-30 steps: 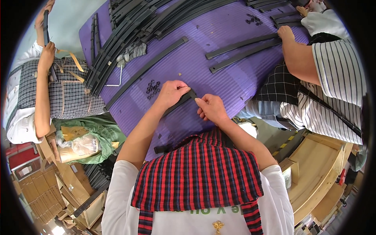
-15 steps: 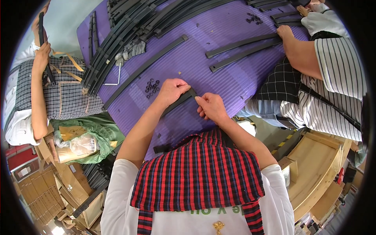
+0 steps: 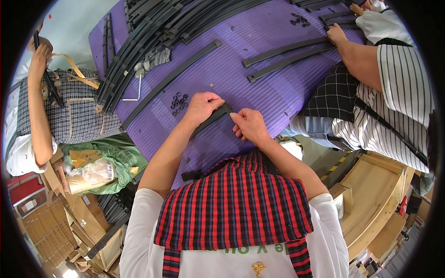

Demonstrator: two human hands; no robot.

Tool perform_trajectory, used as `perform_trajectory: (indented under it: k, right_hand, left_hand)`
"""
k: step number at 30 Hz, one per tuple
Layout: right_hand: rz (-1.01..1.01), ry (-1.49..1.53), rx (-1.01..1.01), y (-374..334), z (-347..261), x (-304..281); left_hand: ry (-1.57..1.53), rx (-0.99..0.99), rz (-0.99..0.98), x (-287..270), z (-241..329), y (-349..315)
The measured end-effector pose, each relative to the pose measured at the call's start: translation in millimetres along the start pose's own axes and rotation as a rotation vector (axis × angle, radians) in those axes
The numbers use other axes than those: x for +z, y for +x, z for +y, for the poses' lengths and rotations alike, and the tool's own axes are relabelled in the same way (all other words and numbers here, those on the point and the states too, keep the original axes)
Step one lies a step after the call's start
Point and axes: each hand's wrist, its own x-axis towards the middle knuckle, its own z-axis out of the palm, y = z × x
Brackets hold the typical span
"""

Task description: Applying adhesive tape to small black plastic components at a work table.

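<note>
A flat black strip (image 3: 214,121) lies on the purple ribbed mat (image 3: 273,106) before me, its far end between my two hands. My left hand (image 3: 203,109) is closed, thumb and fingers pinched at that end. My right hand (image 3: 251,125) is closed too, its fingers curled and the thumb tip against the strip's right corner. Whatever sits between those right fingertips is too small to make out. Beside my left wrist is a cluster of small black rings (image 3: 179,104). Another long black strip (image 3: 171,83) lies slanting past them.
Many black strips (image 3: 153,34) are heaped at the far left, with a grey bundle (image 3: 157,59) and a bent white rod (image 3: 139,88) near them. At right a co-worker's hand (image 3: 336,34) touches two strips (image 3: 289,60). Another person's hand (image 3: 42,55) holds a strip at left.
The co-worker at left has shifted the arm and the held strip leftward. My own hands and the strip between them stay nearly in place.
</note>
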Motion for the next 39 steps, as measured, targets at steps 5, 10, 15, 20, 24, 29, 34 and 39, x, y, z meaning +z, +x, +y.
perform_trajectory:
  k: [5, 10, 15, 20, 24, 29, 34, 39]
  right_hand:
    - [-0.006, -0.037, 0.018, 0.7, -3.4, -0.2]
    - [-0.007, -0.055, 0.017, 1.8, -6.5, 0.0]
    - [0.003, -0.075, 0.034, 3.6, -6.4, 1.1]
    - [0.014, -0.081, 0.061, 5.1, -5.8, 2.7]
    - [0.017, -0.107, 0.055, 6.8, -5.5, 3.7]
    - [0.054, -0.194, 0.033, 4.7, -11.1, 5.4]
    - [0.073, -0.298, -0.008, 11.8, -5.5, 7.6]
    - [0.051, -0.278, 0.011, 6.8, -7.0, 6.8]
  left_hand:
    - [-0.025, -0.016, 0.005, -0.1, -4.4, 2.1]
    - [-0.029, -0.035, 0.013, 0.5, -5.9, 2.8]
    - [0.064, 0.007, 0.027, 0.9, -3.9, 3.2]
    - [0.123, 0.004, 0.034, 2.1, -3.3, 3.1]
    - [0.187, 0.008, 0.057, 3.9, 0.0, 2.4]
    - [0.240, 0.014, 0.053, 6.8, 7.5, 1.6]
    - [0.295, 0.175, 0.088, 14.2, -3.0, 1.5]
    - [0.243, 0.295, 0.340, 32.5, -8.3, -18.0]
